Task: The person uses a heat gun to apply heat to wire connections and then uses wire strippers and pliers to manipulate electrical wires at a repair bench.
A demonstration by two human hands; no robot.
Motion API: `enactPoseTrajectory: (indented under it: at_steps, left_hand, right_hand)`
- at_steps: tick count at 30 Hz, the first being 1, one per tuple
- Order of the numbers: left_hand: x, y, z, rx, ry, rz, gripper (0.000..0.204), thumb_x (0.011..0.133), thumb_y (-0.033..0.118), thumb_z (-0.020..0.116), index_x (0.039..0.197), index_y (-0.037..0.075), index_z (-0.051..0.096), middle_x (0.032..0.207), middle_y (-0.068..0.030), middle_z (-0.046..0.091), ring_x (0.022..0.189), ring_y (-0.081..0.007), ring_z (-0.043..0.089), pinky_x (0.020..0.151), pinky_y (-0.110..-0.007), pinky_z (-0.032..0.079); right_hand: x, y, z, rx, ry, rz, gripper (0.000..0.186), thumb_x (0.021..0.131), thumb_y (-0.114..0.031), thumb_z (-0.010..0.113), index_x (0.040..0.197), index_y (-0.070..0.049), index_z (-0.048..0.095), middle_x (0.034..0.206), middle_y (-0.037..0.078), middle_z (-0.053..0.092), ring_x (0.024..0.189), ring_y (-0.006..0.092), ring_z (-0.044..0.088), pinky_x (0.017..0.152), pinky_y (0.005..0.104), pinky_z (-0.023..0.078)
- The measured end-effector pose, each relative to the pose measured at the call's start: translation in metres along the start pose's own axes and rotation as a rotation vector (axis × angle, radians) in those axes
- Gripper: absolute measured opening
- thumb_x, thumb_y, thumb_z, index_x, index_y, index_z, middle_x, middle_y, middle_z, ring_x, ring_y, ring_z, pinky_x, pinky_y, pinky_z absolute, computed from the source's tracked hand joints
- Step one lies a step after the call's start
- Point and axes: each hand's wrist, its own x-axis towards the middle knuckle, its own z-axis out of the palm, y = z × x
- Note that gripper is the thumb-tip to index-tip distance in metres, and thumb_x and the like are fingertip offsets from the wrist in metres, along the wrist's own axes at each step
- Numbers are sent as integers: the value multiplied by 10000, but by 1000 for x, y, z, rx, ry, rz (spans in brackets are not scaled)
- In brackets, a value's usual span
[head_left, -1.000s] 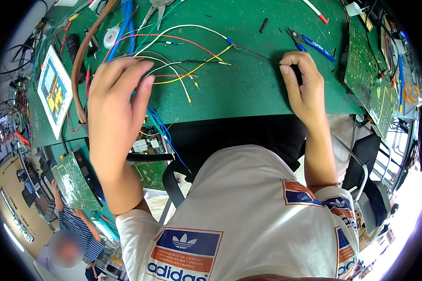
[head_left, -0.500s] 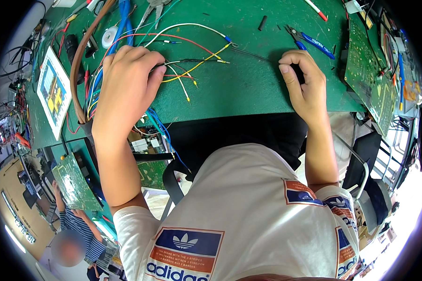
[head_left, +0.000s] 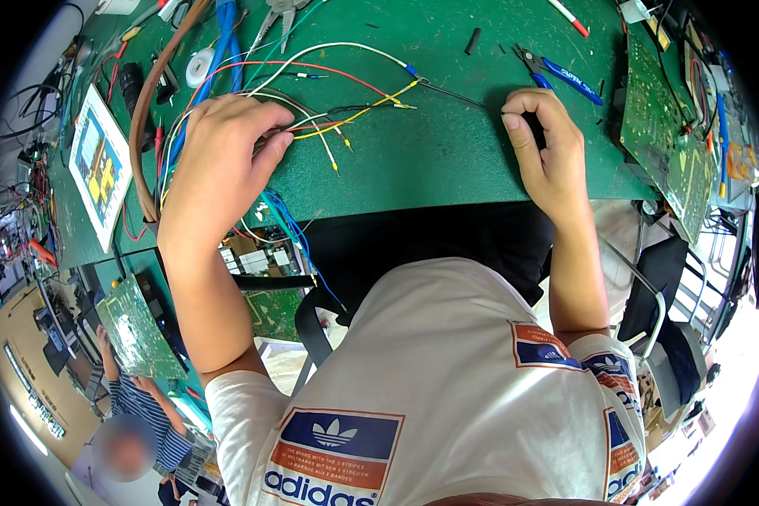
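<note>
Scuffed green matting is covering the workbench [head_left: 447, 169], its surface looking matte and flecked with scratches, while a flat circuit board [head_left: 666, 156] is leaning at the right. Thin, smooth-coated wires [head_left: 363, 115], white, red, yellow and black, are fanning across the bench in loose arcs, several ending in slim metal tips with coloured collars. Blue-handled cutters [head_left: 570, 80] are lying beyond the right hand [head_left: 548, 143]. Between the left hand's [head_left: 228, 148] thumb and forefinger, close together, the wires are emerging rightward; I cannot tell whether they are being pinched. Right fingers are curling toward the thumb, and a slender dark rod [head_left: 451, 91] is pointing toward them; whether they are holding it, I cannot tell.
</note>
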Motion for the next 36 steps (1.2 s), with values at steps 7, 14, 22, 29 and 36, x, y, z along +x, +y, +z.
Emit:
enactPoseTrajectory:
  at_steps: [7,14,22,29,36]
  left_hand:
    - [-3,8,3,-109,101,24,71,898,89,697,942,37,680,862,-117,672,907,-325,631,936,-433,446]
    - [-11,17,8,-51,150,78,80,882,88,718,955,72,689,878,-81,659,979,-292,634,1055,-479,402]
    - [-25,21,33,185,313,84,174,791,90,802,945,110,724,982,-3,637,1049,-259,601,1079,-501,389]
    - [-38,28,50,202,395,-10,264,746,88,834,990,148,751,1027,14,637,1026,-235,592,932,-418,402]
    - [-43,34,62,200,547,20,335,723,59,822,1032,173,762,1076,14,628,1012,-225,576,884,-399,386]
  right_hand:
    - [0,-1,0,6,2,-11,93,931,-59,683,990,2,646,961,143,676,917,333,639,840,390,510]
    - [0,2,0,9,11,-21,92,934,-62,682,990,1,645,954,142,672,906,331,635,827,389,510]
    - [-1,2,1,-13,9,-26,93,939,-65,682,995,0,647,963,143,676,912,332,638,830,387,512]
    - [-1,1,2,-15,9,-2,94,942,-65,682,996,2,643,967,137,676,910,328,637,832,380,509]
    - [-1,-1,2,-23,4,-5,96,933,-57,690,989,3,638,964,134,673,914,331,637,834,381,507]
